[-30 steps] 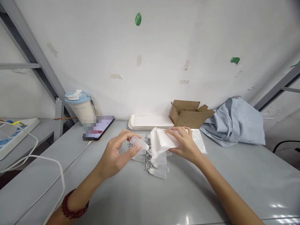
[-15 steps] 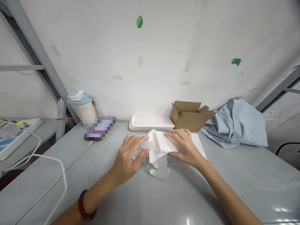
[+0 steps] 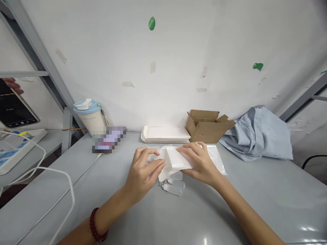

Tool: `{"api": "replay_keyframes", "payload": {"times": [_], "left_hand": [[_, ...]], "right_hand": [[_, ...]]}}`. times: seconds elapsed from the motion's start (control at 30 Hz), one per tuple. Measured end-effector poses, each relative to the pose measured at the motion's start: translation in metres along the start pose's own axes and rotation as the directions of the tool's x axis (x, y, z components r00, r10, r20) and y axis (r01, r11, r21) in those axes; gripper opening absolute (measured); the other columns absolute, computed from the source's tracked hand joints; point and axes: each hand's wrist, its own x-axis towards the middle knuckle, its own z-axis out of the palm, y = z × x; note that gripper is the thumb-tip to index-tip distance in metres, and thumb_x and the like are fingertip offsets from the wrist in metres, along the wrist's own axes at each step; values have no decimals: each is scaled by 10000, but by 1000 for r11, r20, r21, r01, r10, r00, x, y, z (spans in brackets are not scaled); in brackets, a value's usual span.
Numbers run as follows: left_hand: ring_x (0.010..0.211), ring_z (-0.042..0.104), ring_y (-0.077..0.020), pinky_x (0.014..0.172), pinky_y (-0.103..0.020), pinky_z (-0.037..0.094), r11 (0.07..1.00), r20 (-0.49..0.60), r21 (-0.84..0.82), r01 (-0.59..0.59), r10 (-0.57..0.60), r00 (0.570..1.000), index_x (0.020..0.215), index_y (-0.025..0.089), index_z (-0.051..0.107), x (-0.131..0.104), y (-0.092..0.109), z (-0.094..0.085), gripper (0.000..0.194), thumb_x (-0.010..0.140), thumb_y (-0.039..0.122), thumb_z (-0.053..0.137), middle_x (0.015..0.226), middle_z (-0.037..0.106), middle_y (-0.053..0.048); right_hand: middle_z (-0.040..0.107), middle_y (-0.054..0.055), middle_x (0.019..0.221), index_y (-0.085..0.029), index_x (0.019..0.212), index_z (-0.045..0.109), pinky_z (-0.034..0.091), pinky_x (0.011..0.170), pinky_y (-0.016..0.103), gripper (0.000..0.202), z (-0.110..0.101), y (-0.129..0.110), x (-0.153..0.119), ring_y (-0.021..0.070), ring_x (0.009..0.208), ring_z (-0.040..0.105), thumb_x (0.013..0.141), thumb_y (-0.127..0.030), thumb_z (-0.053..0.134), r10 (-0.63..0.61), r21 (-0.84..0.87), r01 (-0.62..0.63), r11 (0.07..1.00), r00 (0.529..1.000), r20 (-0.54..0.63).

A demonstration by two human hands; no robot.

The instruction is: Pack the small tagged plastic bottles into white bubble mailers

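A white padded envelope (image 3: 178, 159) is held above the grey table, its flap end toward the left. My right hand (image 3: 200, 161) grips its body, thumb below and fingers on top. At the flap, my left hand (image 3: 145, 170) has thumb and a finger close together against the edge; whether they pinch it or something small is hidden. Beneath and in front of the envelope lie several translucent tags (image 3: 173, 189) with thin strings. Another white envelope (image 3: 217, 159) lies flat behind my right wrist.
Behind the hands are a stack of white envelopes (image 3: 166, 134) and an open cardboard box (image 3: 209, 131). Pale blue cloth (image 3: 265, 136) lies right. At left are a lidded cup (image 3: 92, 119), a blurred phone (image 3: 108, 139), cables and a power strip (image 3: 22, 149). Another person's fingers (image 3: 14, 85) hold a phone.
The translucent piece at my left fingertips no longer shows. The envelope's flap has tilted left and down, with my left fingers now against it. A person's hand with a phone has appeared at far left.
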Motion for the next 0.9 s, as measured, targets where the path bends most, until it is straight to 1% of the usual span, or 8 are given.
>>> {"api": "replay_keyframes", "payload": {"times": [0.1, 0.3, 0.37, 0.43, 0.53, 0.67, 0.77, 0.9], "left_hand": [[944, 446, -212, 778, -360, 454, 998, 40, -37, 52, -51, 998, 839, 230, 698, -1, 4, 2, 176, 837, 130, 553, 976, 554, -69], [920, 473, -202, 804, -356, 437, 988, -1, -70, 134, -135, 991, 954, 178, 632, 1, 3, -2, 167, 857, 146, 500, 928, 574, -70], [880, 504, -194, 770, -340, 445, 970, 72, -90, 226, -220, 973, 974, 167, 592, 4, -3, -6, 163, 874, 185, 465, 867, 589, -57], [826, 527, -190, 713, -321, 449, 941, 245, -76, 330, -303, 921, 925, 179, 583, 7, -9, -12, 163, 882, 229, 434, 813, 593, -39], [769, 540, -196, 670, -313, 439, 922, 528, 4, 387, -331, 782, 798, 193, 595, 10, -17, -20, 183, 858, 278, 445, 730, 588, -23], [799, 553, -223, 698, -326, 434, 927, 688, 94, 362, -323, 649, 754, 183, 599, 9, -19, -24, 104, 775, 255, 527, 721, 603, -30], [807, 560, -220, 712, -322, 431, 930, 720, 130, 343, -327, 612, 717, 181, 590, 6, -18, -20, 74, 736, 172, 518, 776, 616, -46], [792, 564, -213, 694, -305, 433, 934, 698, 139, 328, -327, 637, 770, 190, 591, 2, -19, -16, 116, 732, 144, 492, 765, 617, -42]], "right_hand": [[572, 89, 1041, -231, 1155, 524, 297, 882, 431, 401, 0, -2, 0, 242, 935, 515, 786, -375, 585, -6, -19, 6, 1000, 1000, 1], [567, 96, 1060, -223, 1171, 512, 295, 880, 418, 410, 1, 5, 0, 239, 970, 516, 812, -405, 589, 2, -18, -3, 1000, 1000, -24], [565, 102, 1063, -218, 1170, 513, 296, 877, 421, 410, 1, 9, 0, 245, 980, 515, 818, -417, 585, 18, -36, -20, 999, 999, -36], [568, 104, 1061, -219, 1169, 513, 299, 873, 428, 402, 1, 13, -1, 250, 979, 517, 828, -424, 570, 36, -62, -40, 997, 998, -52], [576, 106, 1062, -233, 1174, 511, 308, 859, 435, 389, 1, 20, -2, 258, 970, 521, 841, -432, 547, 60, -91, -67, 994, 995, -79], [584, 97, 1066, -243, 1183, 508, 312, 853, 433, 407, 1, 26, -3, 263, 975, 522, 830, -438, 564, 72, -117, -82, 990, 993, -90], [583, 96, 1066, -230, 1184, 510, 315, 853, 431, 411, 1, 28, -4, 262, 980, 521, 831, -432, 563, 70, -138, -83, 987, 993, -94], [585, 98, 1059, -242, 1195, 516, 323, 841, 433, 409, 1, 30, -4, 268, 975, 521, 838, -441, 542, 77, -152, -90, 984, 993, -91]]}}
